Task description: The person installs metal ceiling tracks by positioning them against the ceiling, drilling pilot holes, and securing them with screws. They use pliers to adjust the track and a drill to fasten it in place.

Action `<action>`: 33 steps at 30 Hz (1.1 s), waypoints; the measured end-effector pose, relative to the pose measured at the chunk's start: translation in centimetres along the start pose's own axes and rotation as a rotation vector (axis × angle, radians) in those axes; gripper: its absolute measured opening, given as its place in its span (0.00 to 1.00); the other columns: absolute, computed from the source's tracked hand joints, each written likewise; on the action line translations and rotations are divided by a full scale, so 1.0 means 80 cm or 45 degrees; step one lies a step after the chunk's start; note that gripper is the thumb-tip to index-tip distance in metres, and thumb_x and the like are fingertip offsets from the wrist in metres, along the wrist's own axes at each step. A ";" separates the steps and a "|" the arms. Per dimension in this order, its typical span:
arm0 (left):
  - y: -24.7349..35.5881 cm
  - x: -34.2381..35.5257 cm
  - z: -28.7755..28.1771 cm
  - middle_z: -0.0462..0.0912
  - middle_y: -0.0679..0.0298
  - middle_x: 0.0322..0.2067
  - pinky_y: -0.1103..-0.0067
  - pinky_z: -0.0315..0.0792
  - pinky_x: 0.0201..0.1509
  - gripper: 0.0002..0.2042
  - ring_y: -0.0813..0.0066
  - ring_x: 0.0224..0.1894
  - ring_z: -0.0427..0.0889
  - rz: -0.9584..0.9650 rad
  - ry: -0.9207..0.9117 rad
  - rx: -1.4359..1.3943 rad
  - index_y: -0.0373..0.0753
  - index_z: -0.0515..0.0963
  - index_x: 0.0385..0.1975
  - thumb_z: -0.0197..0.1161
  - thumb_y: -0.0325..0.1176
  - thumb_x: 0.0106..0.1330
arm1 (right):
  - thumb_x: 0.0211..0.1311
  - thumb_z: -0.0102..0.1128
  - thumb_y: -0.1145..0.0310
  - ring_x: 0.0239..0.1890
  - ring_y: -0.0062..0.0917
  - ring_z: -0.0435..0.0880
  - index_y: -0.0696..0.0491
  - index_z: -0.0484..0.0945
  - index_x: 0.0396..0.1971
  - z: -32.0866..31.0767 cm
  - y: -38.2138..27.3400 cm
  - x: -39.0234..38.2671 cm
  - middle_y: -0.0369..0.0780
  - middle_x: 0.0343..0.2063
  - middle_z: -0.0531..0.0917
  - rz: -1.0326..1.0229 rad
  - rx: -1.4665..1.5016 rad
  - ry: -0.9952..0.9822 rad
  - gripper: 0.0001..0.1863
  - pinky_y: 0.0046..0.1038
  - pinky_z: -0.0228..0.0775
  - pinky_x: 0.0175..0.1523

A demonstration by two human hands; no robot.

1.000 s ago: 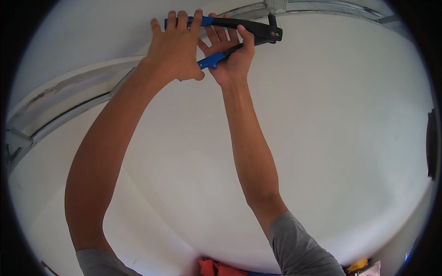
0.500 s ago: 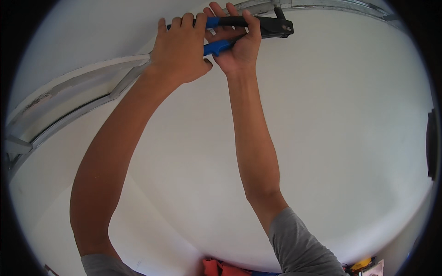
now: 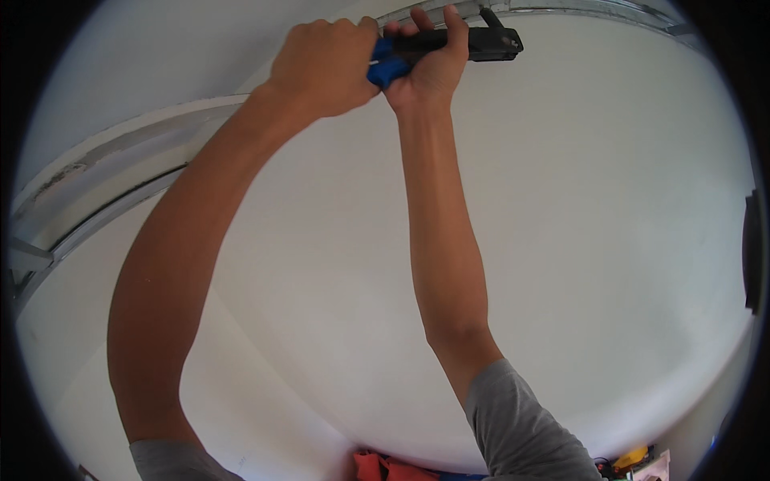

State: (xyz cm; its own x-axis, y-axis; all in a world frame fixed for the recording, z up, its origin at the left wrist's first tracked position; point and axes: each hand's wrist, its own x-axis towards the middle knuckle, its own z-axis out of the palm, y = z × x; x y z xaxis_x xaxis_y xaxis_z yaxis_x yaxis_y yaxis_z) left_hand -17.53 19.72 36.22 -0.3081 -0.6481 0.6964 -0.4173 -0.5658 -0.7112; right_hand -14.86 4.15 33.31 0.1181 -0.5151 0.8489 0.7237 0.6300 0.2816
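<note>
Overhead, both my arms reach up to a hand riveter [image 3: 496, 44] with a black head and blue-gripped handles. My left hand [image 3: 325, 68] is closed round the handle ends, and the handles lie nearly together. From below, my right hand [image 3: 433, 78] cups the middle of the handles, its palm facing up and its fingers curled behind them. The riveter's nose points upward at the metal framing [image 3: 553, 11] along the top of the wall. Whether the tip touches the frame is hard to make out.
A pale wall [image 3: 601, 200] fills most of the view. Metal framing [image 3: 136, 132] curves along the upper left under a light ceiling. A dark object [image 3: 751, 252] sits at the right edge. Low down lie red fabric [image 3: 401, 469] and a yellow item [image 3: 631, 458].
My left hand has closed from a looser, spread hold, squeezing the riveter's handles together. The tool and both hands have shifted slightly; the right fingers are more curled.
</note>
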 end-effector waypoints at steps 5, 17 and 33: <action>0.028 -0.017 0.038 0.87 0.52 0.32 0.67 0.82 0.40 0.36 0.55 0.34 0.89 -0.055 -0.120 -0.035 0.30 0.73 0.60 0.75 0.35 0.49 | 0.65 0.60 0.53 0.43 0.39 0.84 0.54 0.73 0.43 -0.051 -0.013 0.008 0.40 0.31 0.82 0.225 0.280 -0.423 0.19 0.46 0.75 0.58; -0.014 -0.012 0.071 0.84 0.50 0.42 0.53 0.76 0.52 0.30 0.50 0.45 0.86 0.017 -0.212 -0.007 0.40 0.70 0.61 0.61 0.57 0.70 | 0.64 0.48 0.54 0.65 0.43 0.71 0.59 0.75 0.57 -0.087 -0.007 -0.079 0.50 0.60 0.77 0.168 -0.020 -0.393 0.29 0.56 0.57 0.71; 0.034 -0.048 0.042 0.87 0.54 0.32 0.64 0.81 0.39 0.24 0.56 0.34 0.89 -0.178 0.022 0.023 0.39 0.76 0.49 0.58 0.57 0.73 | 0.69 0.53 0.39 0.59 0.45 0.74 0.69 0.59 0.65 -0.035 -0.036 -0.091 0.61 0.63 0.69 0.451 0.617 -0.519 0.46 0.47 0.64 0.70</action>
State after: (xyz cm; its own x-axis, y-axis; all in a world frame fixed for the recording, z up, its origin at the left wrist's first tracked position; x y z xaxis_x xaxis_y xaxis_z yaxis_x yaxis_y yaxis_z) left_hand -14.64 18.97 31.30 -0.2632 -0.5536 0.7901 -0.4419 -0.6588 -0.6088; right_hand -15.89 4.43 25.08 -0.0420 -0.0343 0.9985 0.2950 0.9544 0.0452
